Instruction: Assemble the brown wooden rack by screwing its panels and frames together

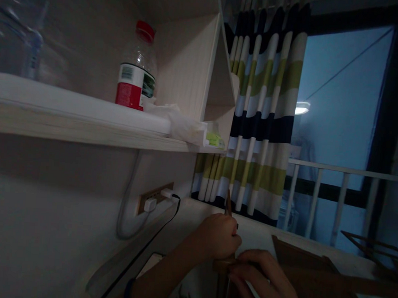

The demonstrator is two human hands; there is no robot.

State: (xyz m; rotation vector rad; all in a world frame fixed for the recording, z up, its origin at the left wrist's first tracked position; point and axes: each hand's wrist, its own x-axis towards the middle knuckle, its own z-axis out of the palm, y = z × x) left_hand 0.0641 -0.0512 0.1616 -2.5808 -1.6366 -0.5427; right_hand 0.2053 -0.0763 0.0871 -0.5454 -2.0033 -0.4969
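A thin brown stick (228, 204), wooden by its look, pokes up out of the curled fingers of the left hand (218, 236). It stands close to upright and narrows to a tip at the top; its middle is hidden inside the fist. Just below those fingers sits a short piece of wood (222, 265), lighter brown, lying crosswise with a rounded left end. Its right end is at the fingertips of the right hand (268, 279), which partly cover it. Under both hands' fingers, a darker brown upright (222, 289) runs downward. Dim light hides whether the three are joined.
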